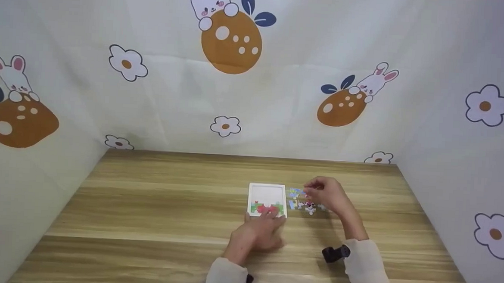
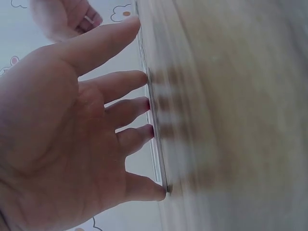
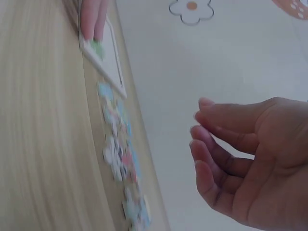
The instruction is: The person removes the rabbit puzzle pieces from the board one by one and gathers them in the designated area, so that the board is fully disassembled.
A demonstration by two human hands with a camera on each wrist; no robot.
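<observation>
A white-framed puzzle tray [image 1: 267, 186] lies on the table, with red and green puzzle pieces [image 1: 256, 207] along its near side. My left hand [image 1: 259, 233] spreads its fingers over that near side; fingertips rest on the pieces, and the outer fingers reach the frame's edge. Loose jigsaw pieces [image 1: 310, 209], blue, white and pink, lie just right of the tray. Above them hovers my right hand [image 1: 327, 194]. In the right wrist view this hand [image 3: 240, 154] has loosely bent fingers, thumb and forefinger tips close together, with no piece visible between them.
The wood-grain table [image 1: 153, 214] stretches around the tray. A pale cloth [image 1: 172, 94] printed with rabbits and flowers hangs behind and at both sides. A dark wrist-camera [image 1: 335, 253] sits at the right sleeve.
</observation>
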